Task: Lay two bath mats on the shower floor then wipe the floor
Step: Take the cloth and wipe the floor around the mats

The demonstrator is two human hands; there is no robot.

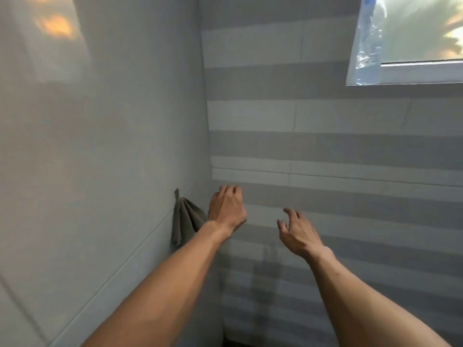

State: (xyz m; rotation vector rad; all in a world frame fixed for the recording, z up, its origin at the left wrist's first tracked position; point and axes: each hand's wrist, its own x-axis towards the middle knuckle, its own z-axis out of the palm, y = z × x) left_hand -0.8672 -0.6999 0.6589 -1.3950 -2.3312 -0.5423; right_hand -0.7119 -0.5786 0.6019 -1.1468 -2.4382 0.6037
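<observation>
Cloth (186, 217): grey, hanging in folds from a hook on the left wall, near the corner; long axis runs downward.
Left hand (226, 209): nearer of the two, just right of the cloth, knuckles up; fingers (229, 190) curled loosely, holding nothing.
Right hand (298, 234): farther right, before the striped wall (350, 146); fingers spread apart, empty.
Key relation: cloth lies left of the left hand, so a short leftward reach would likely suffice.
Bath mats, shower floor: not visible.
Window (411, 38): upper right.
</observation>
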